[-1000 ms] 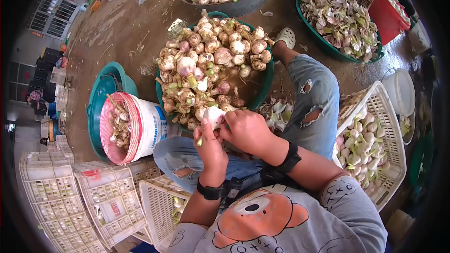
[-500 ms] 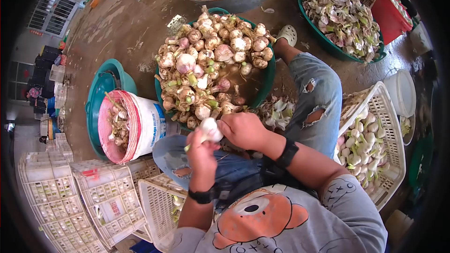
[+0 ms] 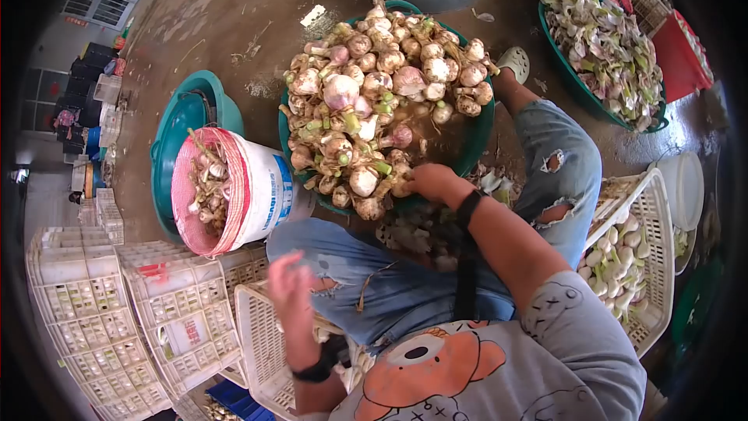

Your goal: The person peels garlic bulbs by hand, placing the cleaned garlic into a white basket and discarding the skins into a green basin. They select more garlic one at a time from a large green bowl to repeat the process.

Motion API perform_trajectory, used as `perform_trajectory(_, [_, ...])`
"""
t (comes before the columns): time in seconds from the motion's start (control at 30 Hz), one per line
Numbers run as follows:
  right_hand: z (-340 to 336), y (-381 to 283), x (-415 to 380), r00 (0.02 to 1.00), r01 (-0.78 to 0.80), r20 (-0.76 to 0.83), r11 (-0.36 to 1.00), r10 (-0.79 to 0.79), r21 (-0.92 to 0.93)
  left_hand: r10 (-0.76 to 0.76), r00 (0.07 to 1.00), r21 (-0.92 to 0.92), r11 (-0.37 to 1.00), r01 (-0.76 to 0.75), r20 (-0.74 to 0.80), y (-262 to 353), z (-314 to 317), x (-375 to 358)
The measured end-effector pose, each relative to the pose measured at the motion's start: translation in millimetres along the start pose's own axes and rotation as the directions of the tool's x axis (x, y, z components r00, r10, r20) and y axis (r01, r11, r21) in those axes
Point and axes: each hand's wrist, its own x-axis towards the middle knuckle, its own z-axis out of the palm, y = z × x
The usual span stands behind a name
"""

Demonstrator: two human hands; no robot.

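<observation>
While the right hand (image 3: 427, 181) closes on a dirty, rooty garlic bulb (image 3: 399, 184) at the green basin's (image 3: 475, 148) near rim, the left hand (image 3: 285, 284) hangs blurred, open, empty.

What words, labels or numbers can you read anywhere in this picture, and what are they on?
White bucket: blue printing on its side, too blurred to read.
White crate: a red mark and a pale label, neither legible.
Grey shirt: an orange bear drawing with small "x" and "o" marks below it; no readable word.
Nothing readable near the left hand or the right hand.
</observation>
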Motion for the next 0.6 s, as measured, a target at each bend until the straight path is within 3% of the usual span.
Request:
perform_trajectory(0.03, [-8.5,-4.7,-11.8,1.0,0.002,0.0,1.0,-0.002,-0.013,-0.147,0.979,0.007,0.989,0.148,0.141,-10.5,19.6,11.8])
perform_trajectory(0.1, [-36.4,-24.8,-46.9,0.99,-0.027,-0.135,0.984,0.051,0.177,-0.244,0.928,-0.217,0.926,0.31,0.282,-10.7,80.6,25.8])
perform_trajectory(0.13, [-38.3,-25.9,-59.3,0.972,0.106,-0.229,0.962,-0.047,0.251,-0.304,0.892,-0.237,0.889,0.392,0.334,-14.1,101.7,32.0])
perform_trajectory(0.17, [-44.5,-34.2,-76.3,0.971,0.101,-0.236,0.965,-0.042,0.243,-0.354,0.85,-0.252,0.847,0.468,0.391,-18.9,117.7,37.8])
perform_trajectory(0.23, [-55.5,-54.3,-109.8,0.962,0.197,-0.259,0.863,-0.08,0.465,-0.256,0.85,-0.265,0.874,0.408,0.461,-26.0,137.9,46.1])
perform_trajectory(0.3, [-53.4,-57.3,-127.9,0.957,0.266,-0.241,0.823,-0.162,0.502,-0.214,0.796,-0.355,0.808,0.47,0.567,-21.8,142.6,48.2])
perform_trajectory(0.33, [-61.5,-62.6,-139.9,0.942,0.3,-0.263,0.873,-0.208,0.385,-0.187,0.796,-0.361,0.816,0.452,0.575,-20.2,142.6,47.2])
perform_trajectory(0.37, [-59.1,-62.8,-143.2,0.945,0.291,-0.259,0.875,-0.199,0.388,-0.164,0.798,-0.368,0.821,0.436,0.579,-18.3,141.0,45.5])
perform_trajectory(0.43, [-54.8,-63.9,-144.9,0.935,0.305,-0.221,0.946,-0.276,0.11,-0.156,0.784,-0.351,0.83,0.434,0.6,-19.2,135.6,45.0])
perform_trajectory(0.47, [-47.7,-62.5,-142.2,0.908,0.341,-0.279,0.938,-0.312,0.06,-0.168,0.773,-0.324,0.838,0.439,0.611,-17.6,133.0,44.5])
perform_trajectory(0.6, [-33.4,-61.8,-129.8,0.9,0.313,-0.353,0.942,-0.255,0.118,-0.163,0.738,-0.238,0.882,0.406,0.654,-15.1,122.6,47.5])
